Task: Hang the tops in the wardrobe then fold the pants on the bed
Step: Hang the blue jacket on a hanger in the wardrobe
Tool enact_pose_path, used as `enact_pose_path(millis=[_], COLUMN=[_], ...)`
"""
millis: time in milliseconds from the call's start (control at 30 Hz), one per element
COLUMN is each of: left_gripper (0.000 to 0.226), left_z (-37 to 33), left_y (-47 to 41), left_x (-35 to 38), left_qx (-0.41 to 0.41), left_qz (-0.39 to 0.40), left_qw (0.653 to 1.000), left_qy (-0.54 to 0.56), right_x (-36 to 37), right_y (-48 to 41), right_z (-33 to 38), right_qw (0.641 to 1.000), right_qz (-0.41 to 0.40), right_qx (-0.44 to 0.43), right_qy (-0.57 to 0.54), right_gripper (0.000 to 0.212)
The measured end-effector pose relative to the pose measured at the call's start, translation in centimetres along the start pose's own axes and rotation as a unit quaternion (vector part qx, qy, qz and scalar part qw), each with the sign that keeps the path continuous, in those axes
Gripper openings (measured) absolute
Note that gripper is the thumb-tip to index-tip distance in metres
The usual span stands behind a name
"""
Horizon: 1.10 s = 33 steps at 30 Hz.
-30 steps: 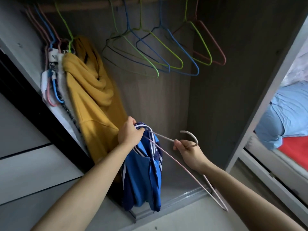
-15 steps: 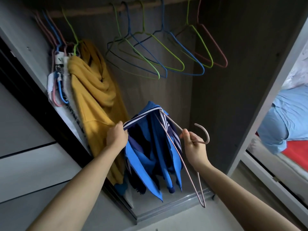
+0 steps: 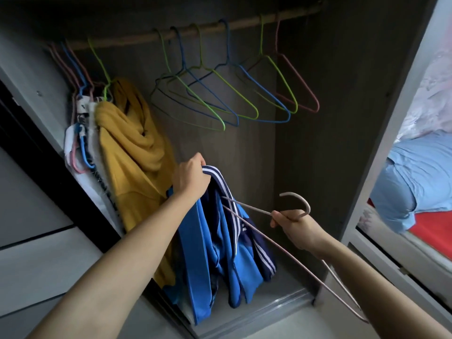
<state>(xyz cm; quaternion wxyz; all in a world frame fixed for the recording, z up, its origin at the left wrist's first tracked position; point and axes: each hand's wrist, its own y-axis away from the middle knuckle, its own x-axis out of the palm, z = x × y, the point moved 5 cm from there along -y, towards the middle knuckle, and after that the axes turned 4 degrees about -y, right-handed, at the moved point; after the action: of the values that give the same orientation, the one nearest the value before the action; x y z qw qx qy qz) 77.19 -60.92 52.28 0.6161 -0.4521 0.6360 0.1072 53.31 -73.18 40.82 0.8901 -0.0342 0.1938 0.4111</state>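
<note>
A blue top [image 3: 220,253] with white stripes hangs bunched inside the open wardrobe. My left hand [image 3: 190,179] grips its striped upper edge. My right hand [image 3: 293,226] holds a pink wire hanger [image 3: 303,267] by the neck just below the hook. One end of the hanger reaches into the blue top; the other end slants down to the lower right. Above, the wardrobe rail [image 3: 244,23] carries several bare wire hangers [image 3: 220,104]. A yellow top [image 3: 132,152] hangs at the rail's left end.
More clothes on pink and blue hangers [image 3: 80,152] press against the wardrobe's left wall. The wardrobe's right side panel [image 3: 396,133] stands close to my right arm. Beyond it, light blue clothing [image 3: 415,177] lies on a bed with a red sheet [image 3: 435,226].
The view has tilted up, showing more of the rail. My left hand moved up and right with the top's edge. The hanger swung flatter, its far end pointing lower right.
</note>
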Motion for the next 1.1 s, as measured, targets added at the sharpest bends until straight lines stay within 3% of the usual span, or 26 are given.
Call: enact_pose_path(millis=[133,333,467,567,633,700,800,867,967,1033,1100], left_gripper=[0.017,0.017,0.018,0.021,0.025,0.029,0.032,0.031,0.024,0.019,0.022], left_z=[0.0,1.5,2.8,2.0,1.2,0.9,1.0,1.2,1.8,2.0,1.6], left_y=[-0.5,-1.0,-0.9,-0.3,-0.1,0.0,0.7,1.4,2.1,2.2,2.6], left_x=[0.1,0.6,0.6,0.3,0.4,0.6,0.8,1.0,0.6,-0.8,-2.4], left_qx=[-0.025,-0.077,-0.116,-0.11,-0.108,-0.131,-0.158,-0.124,-0.028,0.036,0.075], left_qz=[-0.004,-0.001,-0.002,0.001,0.016,0.039,0.088,0.124,0.142,0.086,0.003], left_qw=[1.0,0.996,0.991,0.989,0.986,0.971,0.943,0.941,0.966,0.995,0.989], left_qy=[0.001,0.037,0.066,0.097,0.126,0.195,0.28,0.29,0.216,0.043,-0.125], right_x=[-1.1,-1.1,-0.7,1.3,3.6,5.9,7.6,7.0,5.4,5.3,5.7], right_y=[0.9,1.6,2.4,0.9,-0.8,-2.2,-4.1,-5.2,-6.2,-6.2,-6.2], right_z=[0.5,1.2,2.1,2.9,3.0,2.7,1.5,1.7,4.1,5.4,5.9], right_qw=[0.997,0.996,0.989,0.996,0.997,0.998,0.999,0.999,0.99,0.983,0.983], right_qz=[0.012,0.042,0.123,0.081,0.048,0.04,0.015,-0.025,-0.066,-0.069,-0.06], right_qx=[-0.011,-0.016,0.003,-0.006,-0.008,-0.002,0.013,0.021,-0.044,-0.098,-0.103], right_qy=[-0.072,-0.076,-0.087,-0.025,-0.055,-0.057,0.035,-0.006,-0.114,-0.137,-0.141], right_gripper=[0.042,0.042,0.039,0.039,0.039,0.038,0.041,0.041,0.041,0.04,0.04])
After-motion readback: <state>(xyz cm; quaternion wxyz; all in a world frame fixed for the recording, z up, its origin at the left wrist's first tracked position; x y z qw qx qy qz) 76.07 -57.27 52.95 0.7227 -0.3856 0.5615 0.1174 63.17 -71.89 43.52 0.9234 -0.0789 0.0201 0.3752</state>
